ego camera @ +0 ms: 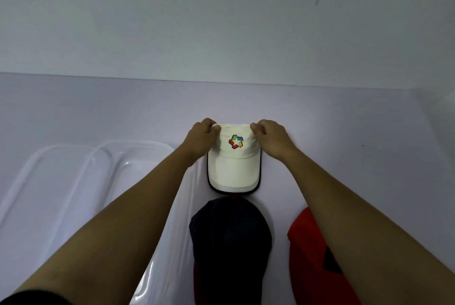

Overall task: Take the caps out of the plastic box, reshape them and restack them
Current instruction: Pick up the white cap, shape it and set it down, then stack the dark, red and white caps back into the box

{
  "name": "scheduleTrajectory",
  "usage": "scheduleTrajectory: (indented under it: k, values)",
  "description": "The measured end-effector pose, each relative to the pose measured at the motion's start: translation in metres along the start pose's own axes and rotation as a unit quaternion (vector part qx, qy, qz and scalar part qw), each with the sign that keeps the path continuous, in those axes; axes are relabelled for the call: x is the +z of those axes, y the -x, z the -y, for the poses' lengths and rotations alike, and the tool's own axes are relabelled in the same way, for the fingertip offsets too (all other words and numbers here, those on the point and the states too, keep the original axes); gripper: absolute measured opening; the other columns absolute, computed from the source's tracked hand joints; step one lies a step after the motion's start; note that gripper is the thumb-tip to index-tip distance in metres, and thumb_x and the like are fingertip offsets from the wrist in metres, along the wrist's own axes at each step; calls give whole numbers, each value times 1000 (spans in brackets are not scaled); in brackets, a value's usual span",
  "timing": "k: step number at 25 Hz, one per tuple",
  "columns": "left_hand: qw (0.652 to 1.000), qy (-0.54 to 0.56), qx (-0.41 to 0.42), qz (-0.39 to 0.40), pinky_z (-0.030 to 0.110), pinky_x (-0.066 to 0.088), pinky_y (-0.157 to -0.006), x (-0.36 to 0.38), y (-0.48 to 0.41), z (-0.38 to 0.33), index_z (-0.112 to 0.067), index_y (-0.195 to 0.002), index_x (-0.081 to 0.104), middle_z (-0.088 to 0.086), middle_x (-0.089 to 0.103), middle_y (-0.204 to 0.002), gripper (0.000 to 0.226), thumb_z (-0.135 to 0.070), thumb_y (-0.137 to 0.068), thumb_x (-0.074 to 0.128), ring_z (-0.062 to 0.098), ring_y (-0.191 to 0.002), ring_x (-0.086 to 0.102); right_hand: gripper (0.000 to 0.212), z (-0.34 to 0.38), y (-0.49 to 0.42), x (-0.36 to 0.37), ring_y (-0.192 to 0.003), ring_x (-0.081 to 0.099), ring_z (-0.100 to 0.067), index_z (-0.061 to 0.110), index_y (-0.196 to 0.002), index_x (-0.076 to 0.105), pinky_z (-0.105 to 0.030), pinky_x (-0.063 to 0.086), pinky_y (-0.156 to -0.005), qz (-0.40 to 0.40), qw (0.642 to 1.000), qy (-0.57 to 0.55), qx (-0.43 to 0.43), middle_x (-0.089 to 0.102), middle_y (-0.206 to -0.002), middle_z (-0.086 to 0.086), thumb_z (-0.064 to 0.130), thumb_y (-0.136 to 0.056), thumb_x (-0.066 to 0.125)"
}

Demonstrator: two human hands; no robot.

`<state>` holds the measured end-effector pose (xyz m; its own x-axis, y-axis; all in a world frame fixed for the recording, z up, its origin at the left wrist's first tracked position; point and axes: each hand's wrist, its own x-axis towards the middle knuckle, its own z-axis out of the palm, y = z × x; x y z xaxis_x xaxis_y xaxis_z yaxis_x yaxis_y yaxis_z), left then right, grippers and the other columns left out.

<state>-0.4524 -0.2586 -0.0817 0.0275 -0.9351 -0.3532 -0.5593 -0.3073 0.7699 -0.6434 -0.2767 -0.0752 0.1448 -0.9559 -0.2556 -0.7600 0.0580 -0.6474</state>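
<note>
A white cap [233,164] with a coloured logo and a dark-edged brim lies on the pale table, brim pointing toward me. It sits on top of another cap whose dark rim shows beneath. My left hand [200,140] pinches the crown's top left corner. My right hand [270,139] pinches the top right corner. A navy cap [230,243] lies just in front of the white one, close to me. A red cap [312,255] with a black patch lies to the right, partly under my right forearm.
A clear plastic box [81,181] sits on the table to the left, partly under my left forearm; I see nothing inside it. A white wall rises behind the table's far edge [221,80].
</note>
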Motion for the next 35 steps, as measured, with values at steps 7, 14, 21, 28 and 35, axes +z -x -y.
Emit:
scheduleTrajectory:
  k: [7, 14, 21, 28, 35]
  values:
    - [989, -28, 48, -135, 22, 34, -90, -1, 83, -28, -12, -147, 24, 12, 34, -146, 56, -25, -97, 46, 23, -113, 52, 33, 13, 88, -7, -101, 54, -9, 14, -128, 48, -12, 41, -82, -155, 975, -156, -23, 47, -130, -4, 17, -95, 49]
    - [983, 58, -124, -122, 41, 21, -116, 71, 230, 28, -15, -149, 16, 9, 19, -156, 71, -35, -91, 53, 27, -143, 22, 73, -9, 199, 60, -135, 35, -17, 18, -145, 24, -38, 32, -112, 44, 968, -211, 127, 33, -149, -3, 47, -86, 56]
    - [973, 179, -142, -33, 37, 34, -112, 73, 243, 49, -25, -150, 14, -3, 33, -152, 74, -47, -90, 52, 18, -138, 36, 76, -19, 207, 79, -112, 58, -16, 27, -128, 43, -38, 50, -97, 69, 910, -348, 214, 56, -128, 3, 53, -65, 76]
    - [938, 287, -193, -14, 28, 43, -94, 69, 253, 40, -25, -148, 18, 3, 39, -147, 72, -34, -89, 59, 22, -127, 46, 33, -21, 225, 66, -101, 67, -21, 29, -103, 61, -30, 56, -78, 75, 866, -465, 170, 68, -111, -4, 13, -78, 74]
    - [911, 374, -166, 48, 31, 51, -81, 37, 281, 8, -30, -137, 39, -6, 52, -130, 73, -53, -70, 60, 7, -104, 56, 36, -12, 257, 17, -103, 67, -23, 20, -110, 64, -31, 55, -82, 111, 833, -541, 34, 72, -106, -4, 9, -75, 68]
